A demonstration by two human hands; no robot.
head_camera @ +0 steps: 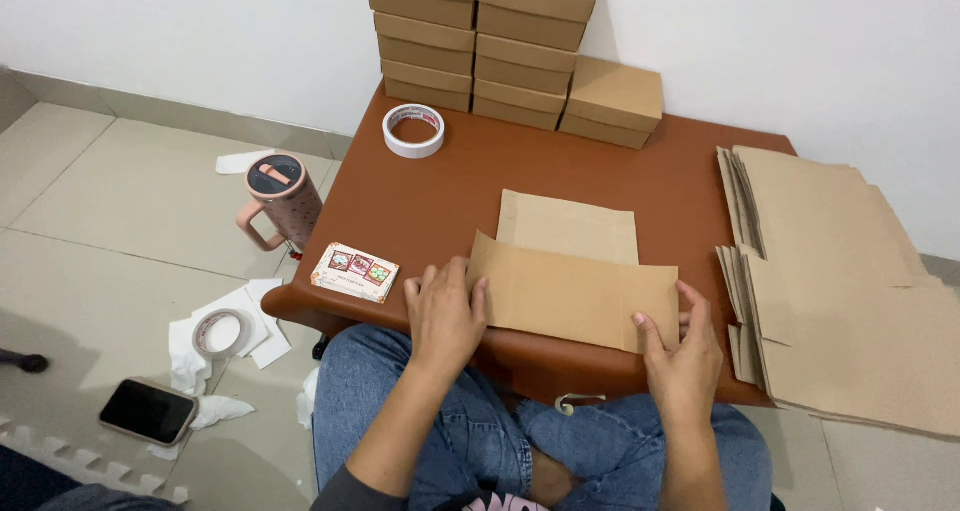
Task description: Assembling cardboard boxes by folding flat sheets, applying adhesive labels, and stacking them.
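- The left hand [445, 316] lies flat, pressing the left end of a flat brown cardboard blank [570, 286] at the near edge of the low brown table [680, 181].
- The right hand [683, 356] grips the blank's right end.
- Closed brown cardboard boxes [520, 51] are stacked at the far edge.
- A small rectangular card with coloured pictures [355, 271] lies at the left corner.
- A lidded pink mug [282, 201] stands on the floor.

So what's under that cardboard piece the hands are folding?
Under the folded cardboard lies the brown table. The left hand presses its left end and the right hand holds its right end. Whatever lies between its layers is covered.
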